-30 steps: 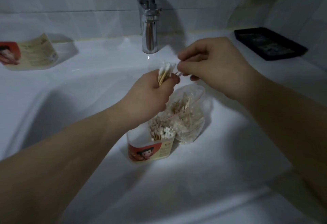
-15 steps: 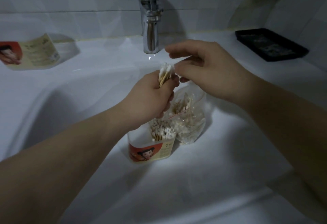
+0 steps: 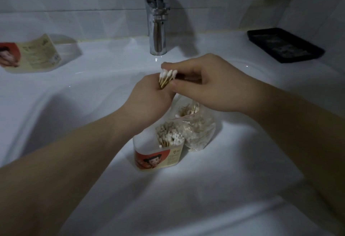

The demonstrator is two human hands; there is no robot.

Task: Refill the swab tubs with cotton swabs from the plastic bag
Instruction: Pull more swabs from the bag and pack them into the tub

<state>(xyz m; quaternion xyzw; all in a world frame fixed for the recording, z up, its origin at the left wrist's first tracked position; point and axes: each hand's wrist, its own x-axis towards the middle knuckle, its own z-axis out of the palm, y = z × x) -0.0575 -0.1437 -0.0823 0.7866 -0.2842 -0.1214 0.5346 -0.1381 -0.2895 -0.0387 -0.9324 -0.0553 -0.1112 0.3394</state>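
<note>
Since a second ago the right hand (image 3: 211, 84) has slid left and closed in on the bunch of cotton swabs (image 3: 166, 77), instead of pinching at a spot just beside it. Its index finger (image 3: 165, 66) now hooks over the white tips and its thumb (image 3: 176, 86) sits under them, against the sticks. It's pretty dim, so I can't swear how firm that pinch is.

The left hand (image 3: 149, 101) is curled into a fist round the lower part of the bunch, with the tips poking out the top, mid-frame just below the tap (image 3: 156, 21).

The swab tub (image 3: 158, 159) stands in the sink (image 3: 74, 109) right under the hands, partly filled with swabs standing on end. The plastic bag (image 3: 197, 129) is touching its right side, open at the top. A second tub (image 3: 31, 54) lies on its side at upper left, and a black tray (image 3: 283, 44) sits at upper right.
</note>
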